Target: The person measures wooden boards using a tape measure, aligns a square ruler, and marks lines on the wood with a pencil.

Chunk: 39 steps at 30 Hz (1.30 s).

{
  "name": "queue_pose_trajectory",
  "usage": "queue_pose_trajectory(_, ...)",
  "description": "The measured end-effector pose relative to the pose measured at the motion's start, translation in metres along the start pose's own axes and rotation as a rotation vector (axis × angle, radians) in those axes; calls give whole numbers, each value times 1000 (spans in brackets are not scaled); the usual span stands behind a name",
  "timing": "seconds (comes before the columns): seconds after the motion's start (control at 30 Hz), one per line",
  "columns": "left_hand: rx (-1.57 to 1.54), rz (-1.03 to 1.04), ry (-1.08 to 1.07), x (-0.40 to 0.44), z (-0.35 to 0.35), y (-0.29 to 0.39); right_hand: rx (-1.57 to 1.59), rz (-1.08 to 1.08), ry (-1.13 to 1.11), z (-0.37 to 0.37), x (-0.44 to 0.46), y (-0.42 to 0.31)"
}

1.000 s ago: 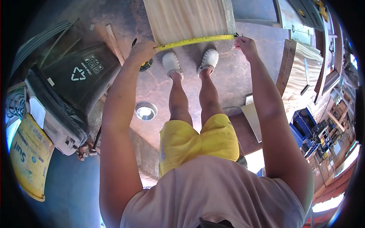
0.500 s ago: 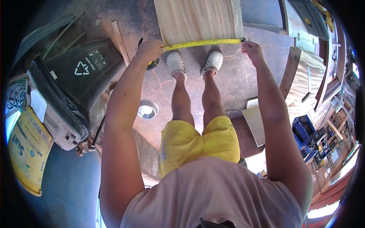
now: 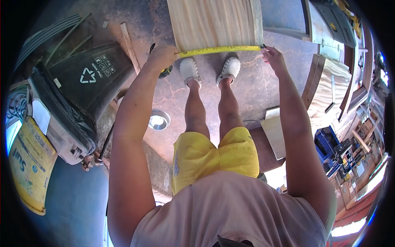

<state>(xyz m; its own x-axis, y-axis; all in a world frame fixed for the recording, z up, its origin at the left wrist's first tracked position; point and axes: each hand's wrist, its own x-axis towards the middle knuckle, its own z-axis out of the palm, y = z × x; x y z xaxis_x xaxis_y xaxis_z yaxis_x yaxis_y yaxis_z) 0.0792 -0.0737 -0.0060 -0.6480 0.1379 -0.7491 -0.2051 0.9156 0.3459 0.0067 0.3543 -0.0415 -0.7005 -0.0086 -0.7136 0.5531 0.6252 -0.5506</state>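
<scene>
A yellow tape measure (image 3: 220,50) is stretched across the near edge of a striped wood panel (image 3: 216,22). My left hand (image 3: 163,55) is closed around its case, which shows partly below the palm with a dark strap loop above. At the other end my right hand (image 3: 273,57) pinches the dark end of the blade by the panel's right corner. The blade bows slightly between the two hands.
White clogs (image 3: 228,70) are on my feet, just below the panel. A black waste bin (image 3: 92,74) lies at left, near a metal bowl (image 3: 159,120) on the floor. Wood boards (image 3: 329,82) and a blue toolbox (image 3: 326,144) are at right.
The right end of the tape has dropped slightly toward me, and the blade now lies a little below the panel's edge there. Both hands keep their hold.
</scene>
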Motion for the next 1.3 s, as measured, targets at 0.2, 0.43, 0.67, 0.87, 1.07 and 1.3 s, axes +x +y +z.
queue_pose_trajectory(0.2, 4, 15, 6, 1, 2, -3, 495, -173, 222, 2, -28, 6)
queue_pose_trajectory(0.43, -17, 0, 11, 2, 3, -3, 532, -166, 45, 45, -81, -25)
queue_pose_trajectory(0.67, -4, -40, -45, 0, -2, 0, 401, -82, -421, 120, -95, -52)
queue_pose_trajectory(0.87, 31, -7, -6, 3, 6, -5, 210, -332, -378, 174, -83, -87)
queue_pose_trajectory(1.07, 44, -11, -71, 5, 1, 0, 232, -444, -397, 199, -64, -89)
queue_pose_trajectory(1.3, -88, 238, 123, 12, 28, -21, 176, -424, -449, 202, -56, -90)
